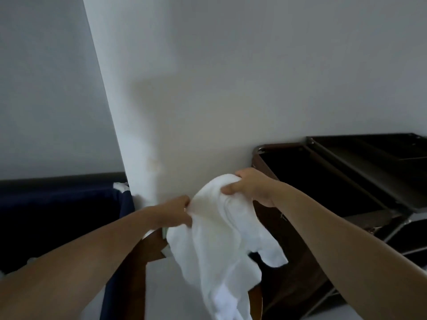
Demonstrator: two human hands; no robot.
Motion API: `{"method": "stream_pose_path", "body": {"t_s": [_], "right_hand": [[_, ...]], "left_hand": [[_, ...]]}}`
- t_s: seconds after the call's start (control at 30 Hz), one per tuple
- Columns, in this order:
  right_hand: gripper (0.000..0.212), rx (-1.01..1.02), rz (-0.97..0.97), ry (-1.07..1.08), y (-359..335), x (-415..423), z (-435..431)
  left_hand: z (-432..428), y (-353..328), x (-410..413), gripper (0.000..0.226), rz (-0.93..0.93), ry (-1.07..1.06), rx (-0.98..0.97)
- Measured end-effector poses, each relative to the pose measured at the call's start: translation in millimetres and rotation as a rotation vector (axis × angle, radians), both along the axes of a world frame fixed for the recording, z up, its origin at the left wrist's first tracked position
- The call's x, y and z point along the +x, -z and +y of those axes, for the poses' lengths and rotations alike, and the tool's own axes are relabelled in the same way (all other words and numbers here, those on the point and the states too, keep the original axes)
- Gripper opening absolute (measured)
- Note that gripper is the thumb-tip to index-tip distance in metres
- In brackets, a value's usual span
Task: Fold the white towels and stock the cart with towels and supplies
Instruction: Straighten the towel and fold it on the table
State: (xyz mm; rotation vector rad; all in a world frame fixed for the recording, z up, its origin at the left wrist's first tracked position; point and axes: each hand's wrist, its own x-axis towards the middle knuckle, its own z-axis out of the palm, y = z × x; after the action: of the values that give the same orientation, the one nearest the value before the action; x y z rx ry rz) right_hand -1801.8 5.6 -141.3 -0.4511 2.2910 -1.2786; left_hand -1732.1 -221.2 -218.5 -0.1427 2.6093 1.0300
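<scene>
As our left hand (178, 212) and right hand (251, 188) grip the rumpled white cloth towel (219, 245), folding looks barely begun; next we need its corners.

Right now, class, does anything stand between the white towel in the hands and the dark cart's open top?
Nothing visible does. The left hand and right hand both grip the white towel by its upper edge, so it hangs free before the wall. The cart stands just to its right, top compartment open.
</scene>
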Motion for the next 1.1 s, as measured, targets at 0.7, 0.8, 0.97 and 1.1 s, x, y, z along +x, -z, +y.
{"method": "stream_pose_path", "body": {"t_s": [0.7,0.8,0.97,1.1], "right_hand": [[0.06,0.036,0.106,-0.157,-0.6,8.1,-25.3],[0.038,0.027,0.137,-0.099,-12.5,3.5,-16.7],[0.019,-0.051,0.409,0.016,-54.7,-11.0,-10.7],[0.011,0.168,0.497,-0.217,-47.0,1.1,-30.7]], "left_hand": [[9.4,-74.8,-1.3,0.02,0.406,-0.617,0.671],[2.6,-88.2,-3.3,0.019,0.41,-0.734,0.793],[-23.9,-83.9,16.1,0.045,0.128,-0.403,0.318],[-17.8,-77.9,24.9,0.056,-0.055,0.053,-0.014]]}}
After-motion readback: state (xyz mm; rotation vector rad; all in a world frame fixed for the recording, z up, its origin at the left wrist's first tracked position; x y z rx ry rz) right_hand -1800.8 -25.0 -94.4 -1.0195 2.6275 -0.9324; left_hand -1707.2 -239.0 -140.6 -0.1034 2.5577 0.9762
